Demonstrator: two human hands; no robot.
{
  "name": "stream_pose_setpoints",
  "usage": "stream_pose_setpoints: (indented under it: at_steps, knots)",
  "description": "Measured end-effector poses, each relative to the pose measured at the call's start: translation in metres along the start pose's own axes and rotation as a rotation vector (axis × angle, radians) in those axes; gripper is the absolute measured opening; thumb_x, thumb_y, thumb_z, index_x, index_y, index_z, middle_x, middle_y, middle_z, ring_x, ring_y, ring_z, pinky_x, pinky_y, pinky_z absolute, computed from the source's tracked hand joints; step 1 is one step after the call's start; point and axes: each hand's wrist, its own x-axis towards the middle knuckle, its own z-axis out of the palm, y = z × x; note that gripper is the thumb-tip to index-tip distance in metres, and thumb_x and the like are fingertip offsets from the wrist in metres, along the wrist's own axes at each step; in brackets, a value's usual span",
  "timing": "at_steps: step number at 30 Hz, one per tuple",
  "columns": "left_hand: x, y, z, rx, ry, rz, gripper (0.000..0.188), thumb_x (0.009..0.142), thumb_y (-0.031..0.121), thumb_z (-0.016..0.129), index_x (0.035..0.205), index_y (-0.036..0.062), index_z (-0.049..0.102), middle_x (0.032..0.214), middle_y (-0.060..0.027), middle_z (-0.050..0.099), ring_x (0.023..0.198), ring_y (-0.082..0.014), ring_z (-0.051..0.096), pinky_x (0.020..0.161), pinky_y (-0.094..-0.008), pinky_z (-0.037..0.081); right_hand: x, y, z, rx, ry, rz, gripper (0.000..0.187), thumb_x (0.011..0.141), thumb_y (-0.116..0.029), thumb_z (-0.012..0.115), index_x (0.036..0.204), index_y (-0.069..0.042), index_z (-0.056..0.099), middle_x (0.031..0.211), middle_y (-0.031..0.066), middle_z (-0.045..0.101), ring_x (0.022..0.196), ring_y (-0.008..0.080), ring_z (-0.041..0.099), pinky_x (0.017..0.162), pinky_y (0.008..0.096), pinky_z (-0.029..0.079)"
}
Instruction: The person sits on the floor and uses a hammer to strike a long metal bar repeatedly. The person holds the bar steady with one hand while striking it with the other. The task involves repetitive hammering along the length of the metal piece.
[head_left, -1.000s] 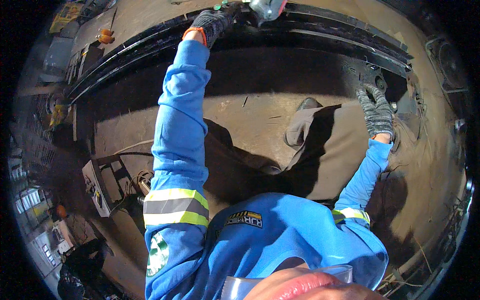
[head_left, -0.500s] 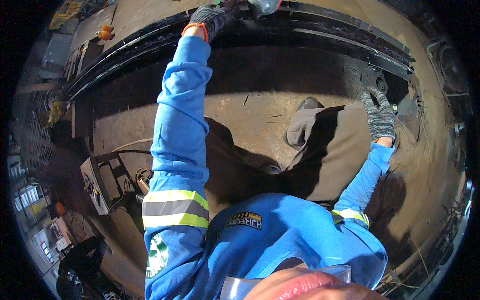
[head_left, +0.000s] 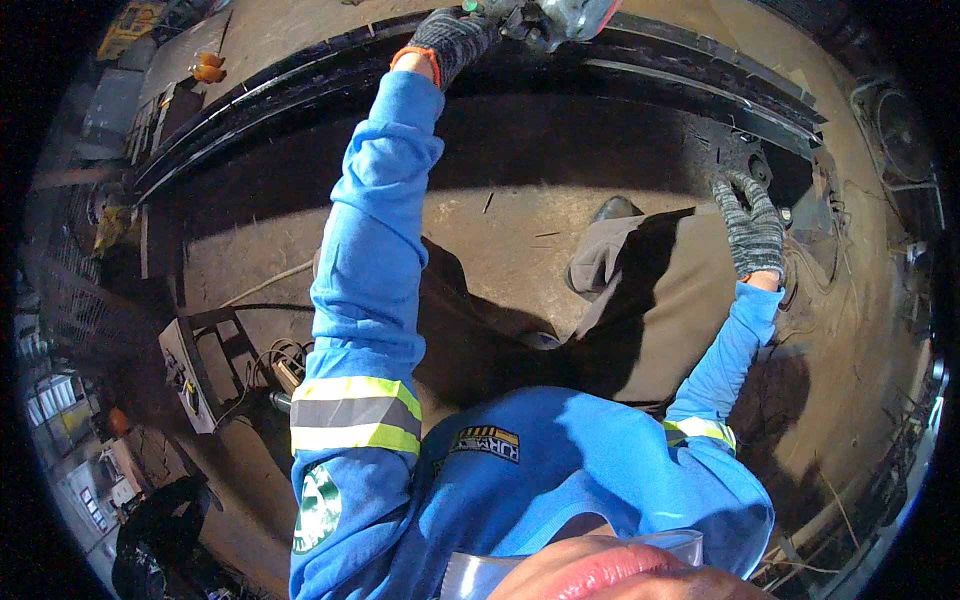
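My left hand (head_left: 455, 45), in a grey knit glove with an orange cuff, reaches to the far edge of the view. Its fingers close round a dark grey tool (head_left: 540, 25) with a greenish end and a pale, red-edged part; the frame cuts it off, so its kind is unclear. Under it runs a long black steel beam (head_left: 660, 75). On the right, my right hand (head_left: 752, 225), gloved alike, hangs beside my knee with its fingers apart and nothing visible in them. A dark round part (head_left: 760, 168) lies just beyond its fingertips.
A metal box with cables (head_left: 195, 375) stands at the left on the brown floor (head_left: 490, 225). An orange object (head_left: 207, 68) is at the far left. Loose cables (head_left: 820, 265) trail at the right, near a round fan-like thing (head_left: 900, 130).
My left hand has shifted right along the beam, and more of the tool has come into view. My right hand has drifted slightly left.
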Motion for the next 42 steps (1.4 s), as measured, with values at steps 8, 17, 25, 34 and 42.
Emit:
stream_pose_setpoints:
  at_steps: [8, 17, 25, 34, 42]
  knots:
    - [-0.018, -0.002, -0.001, -1.378, -0.1, -0.434, 0.038, 0.086, 0.013, 0.039, 0.122, 0.0107, 0.05, 0.117, -0.0084, 0.056, 0.102, -0.0214, 0.056, 0.075, -0.0328, 0.048, 0.002, 0.011, 0.0, -0.028, 0.005, -0.052, 0.031, 0.082, -0.014, 0.062, 0.111, -0.003, 0.058, 0.105, 0.0083, 0.062, 0.097, 0.0152, 0.056, 0.088, 0.0284, 0.043]
    - [-0.122, 0.045, 0.078, -1.719, -1.083, -0.882, 0.056, 0.082, 0.054, 0.044, 0.131, 0.0268, 0.041, 0.128, -0.0111, 0.048, 0.116, -0.029, 0.048, 0.096, -0.038, 0.039, 0.006, 0.012, 0.004, -0.052, 0.019, -0.102, 0.032, 0.081, -0.021, 0.064, 0.107, -0.003, 0.06, 0.107, 0.0137, 0.061, 0.1, 0.0227, 0.055, 0.089, 0.0325, 0.042]
    - [-0.178, 0.036, 0.094, -1.493, -1.352, -1.069, 0.043, 0.088, 0.043, 0.038, 0.115, 0.0161, 0.057, 0.112, -0.0147, 0.059, 0.102, -0.0325, 0.057, 0.09, -0.0383, 0.043, 0.005, 0.016, 0.003, -0.003, 0.025, -0.042, 0.036, 0.079, -0.024, 0.066, 0.107, -0.003, 0.061, 0.105, 0.0158, 0.06, 0.097, 0.0251, 0.057, 0.087, 0.0344, 0.043]
    - [-0.129, -0.016, 0.057, -1.49, -0.736, -0.664, 0.037, 0.086, 0.032, 0.047, 0.119, 0.0169, 0.055, 0.121, -0.0127, 0.054, 0.111, -0.0277, 0.051, 0.093, -0.0343, 0.041, -0.002, 0.001, -0.005, -0.08, 0.032, -0.07, 0.035, 0.079, -0.025, 0.065, 0.107, -0.004, 0.061, 0.105, 0.016, 0.061, 0.097, 0.0258, 0.057, 0.088, 0.0347, 0.043]
    - [-0.103, -0.029, 0.048, -1.519, -0.556, -0.615, 0.036, 0.086, 0.031, 0.046, 0.118, 0.0164, 0.056, 0.119, -0.0126, 0.055, 0.11, -0.0274, 0.052, 0.092, -0.0344, 0.042, -0.003, -0.005, -0.006, -0.112, -0.006, -0.07, 0.034, 0.083, -0.021, 0.061, 0.113, -0.005, 0.057, 0.11, 0.0108, 0.061, 0.102, 0.0198, 0.055, 0.092, 0.0308, 0.04]
